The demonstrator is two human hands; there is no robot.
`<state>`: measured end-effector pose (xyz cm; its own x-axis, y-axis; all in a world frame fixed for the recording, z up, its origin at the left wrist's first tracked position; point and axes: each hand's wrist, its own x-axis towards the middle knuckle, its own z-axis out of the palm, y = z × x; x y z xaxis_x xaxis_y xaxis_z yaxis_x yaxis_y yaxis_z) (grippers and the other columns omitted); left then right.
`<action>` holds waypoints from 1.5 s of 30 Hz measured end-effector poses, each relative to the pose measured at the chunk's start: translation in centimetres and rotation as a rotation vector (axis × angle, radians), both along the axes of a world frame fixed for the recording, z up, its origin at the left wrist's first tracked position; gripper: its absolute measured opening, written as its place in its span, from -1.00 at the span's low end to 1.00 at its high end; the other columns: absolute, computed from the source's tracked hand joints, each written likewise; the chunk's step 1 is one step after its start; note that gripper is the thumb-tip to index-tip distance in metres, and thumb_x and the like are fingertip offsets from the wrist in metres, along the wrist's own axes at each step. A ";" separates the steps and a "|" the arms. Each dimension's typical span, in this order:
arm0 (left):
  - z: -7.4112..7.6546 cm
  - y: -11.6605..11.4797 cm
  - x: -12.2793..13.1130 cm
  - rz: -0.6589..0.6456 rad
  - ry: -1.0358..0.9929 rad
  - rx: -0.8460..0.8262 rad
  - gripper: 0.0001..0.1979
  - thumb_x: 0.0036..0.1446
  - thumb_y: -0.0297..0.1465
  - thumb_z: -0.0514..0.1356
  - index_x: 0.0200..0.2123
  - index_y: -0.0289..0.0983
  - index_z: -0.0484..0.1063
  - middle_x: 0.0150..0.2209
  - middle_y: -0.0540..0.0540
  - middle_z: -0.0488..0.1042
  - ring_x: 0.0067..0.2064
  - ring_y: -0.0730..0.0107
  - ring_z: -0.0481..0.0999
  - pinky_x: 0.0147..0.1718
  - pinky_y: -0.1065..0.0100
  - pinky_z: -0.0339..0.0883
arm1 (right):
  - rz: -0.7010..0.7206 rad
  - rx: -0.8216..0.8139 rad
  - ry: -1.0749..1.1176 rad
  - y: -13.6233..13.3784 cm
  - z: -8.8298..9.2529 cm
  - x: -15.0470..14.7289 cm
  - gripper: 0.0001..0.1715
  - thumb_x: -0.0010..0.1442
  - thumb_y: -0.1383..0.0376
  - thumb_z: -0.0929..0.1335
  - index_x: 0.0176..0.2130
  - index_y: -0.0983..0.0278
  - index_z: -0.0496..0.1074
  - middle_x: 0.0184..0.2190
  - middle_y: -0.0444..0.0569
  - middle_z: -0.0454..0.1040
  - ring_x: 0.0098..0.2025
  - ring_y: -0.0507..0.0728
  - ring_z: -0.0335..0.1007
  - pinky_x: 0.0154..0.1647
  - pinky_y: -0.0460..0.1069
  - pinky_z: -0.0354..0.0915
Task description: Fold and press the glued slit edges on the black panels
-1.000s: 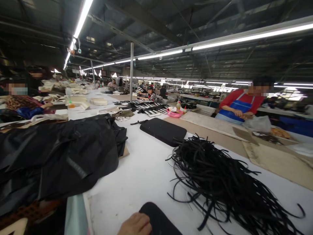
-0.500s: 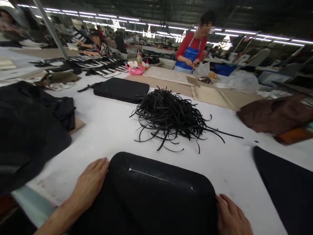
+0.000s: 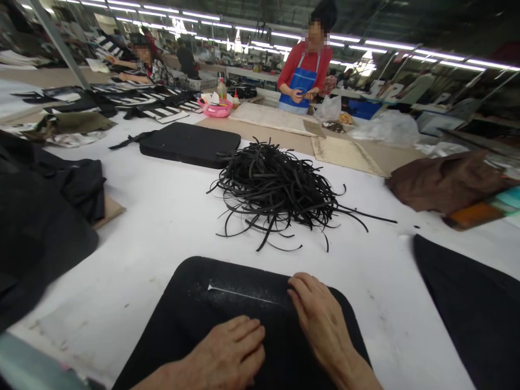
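Note:
A large black padded panel (image 3: 190, 325) with rounded corners lies on the white table in front of me. A thin white line runs along its far part, with pale dusty specks around it. My left hand (image 3: 231, 346) rests on the panel's middle, fingers slightly bent and holding nothing. Over to the right, my right hand (image 3: 320, 314) lies on the panel with its fingertips at the far edge, not closed around anything. Beyond the panel is a tangled heap of narrow black strips (image 3: 280, 187).
Another black padded piece (image 3: 190, 143) lies behind the strips. Black fabric (image 3: 44, 216) is piled at left; a black sheet (image 3: 467, 303) and brown cloth (image 3: 447, 181) lie at right. Farther back are a pink basket (image 3: 215, 108) and a person in a blue apron (image 3: 303, 84).
Both hands have left the panel's side edges and moved inward onto its top. The view has shifted slightly, and the panel still lies in the same place.

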<state>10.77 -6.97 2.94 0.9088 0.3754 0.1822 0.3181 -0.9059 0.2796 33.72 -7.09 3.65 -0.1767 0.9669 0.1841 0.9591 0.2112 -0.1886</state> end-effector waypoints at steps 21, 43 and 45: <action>1.4 12.6 3.9 0.165 -0.165 -0.604 -0.82 0.09 -0.47 0.04 -0.33 -0.24 0.44 -0.37 0.00 0.43 -0.30 0.42 0.40 -0.25 0.45 0.25 | 0.048 -0.053 -0.212 1.9 2.8 0.7 -0.68 0.04 0.61 0.22 -0.38 0.21 0.33 -0.48 -0.15 0.37 -0.46 0.10 0.26 -0.44 -0.02 0.03; 0.6 2.5 -5.6 1.038 -0.245 -1.199 -0.72 -0.09 -0.16 0.17 -0.53 -0.28 0.30 -0.66 0.08 0.26 -0.67 0.52 0.22 -0.74 0.54 -0.07 | -0.572 -0.672 0.850 -6.4 -1.7 6.6 -0.64 0.01 0.05 0.27 -0.57 0.29 0.30 -0.70 -0.19 0.27 -0.69 -0.03 0.06 -0.65 -0.11 -0.07; -0.1 2.7 -6.0 1.039 -0.224 -1.172 -0.69 -0.06 -0.13 0.16 -0.52 -0.28 0.29 -0.66 0.08 0.25 -0.68 0.53 0.21 -0.74 0.55 -0.06 | -0.541 -0.661 0.855 -6.1 -1.7 6.3 -0.64 0.06 0.07 0.24 -0.57 0.28 0.28 -0.71 -0.21 0.21 -0.66 -0.03 0.07 -0.62 -0.11 -0.05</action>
<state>4.79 -4.27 2.84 0.1723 0.8143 -0.5543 0.4944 0.4152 0.7636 40.07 -13.22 1.96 0.2171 0.8299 -0.5139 0.4067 -0.5555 -0.7252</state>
